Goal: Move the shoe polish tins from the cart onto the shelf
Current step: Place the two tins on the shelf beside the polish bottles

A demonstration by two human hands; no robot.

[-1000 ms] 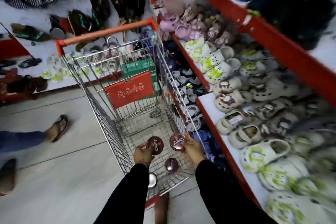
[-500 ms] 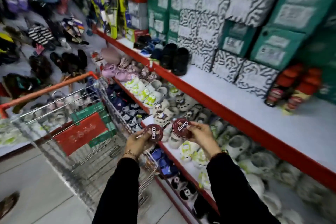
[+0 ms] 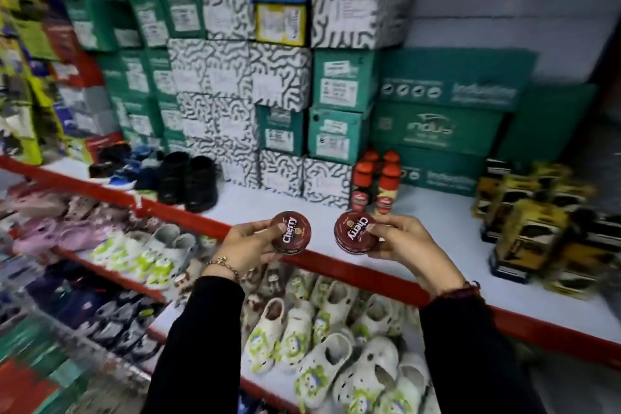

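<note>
I hold two round dark-red shoe polish tins marked "Cherry", one in each hand. My left hand (image 3: pixel 247 245) grips the left tin (image 3: pixel 291 231) by its rim. My right hand (image 3: pixel 408 247) grips the right tin (image 3: pixel 357 232) the same way. Both tins hover at the red front edge of the white shelf (image 3: pixel 433 228), lids facing me. A corner of the cart (image 3: pixel 40 380) shows blurred at the bottom left.
On the shelf stand red-capped polish bottles (image 3: pixel 376 185), black shoes (image 3: pixel 188 180), yellow-black boxes (image 3: pixel 531 222) at the right, and stacked shoe boxes (image 3: pixel 279 84) behind. White clogs (image 3: pixel 336 346) fill the lower shelf under my hands.
Both hands lifted the two tins out of the cart and carried them up and right to the shelf's front edge. The view swung from the cart to the shelf.
</note>
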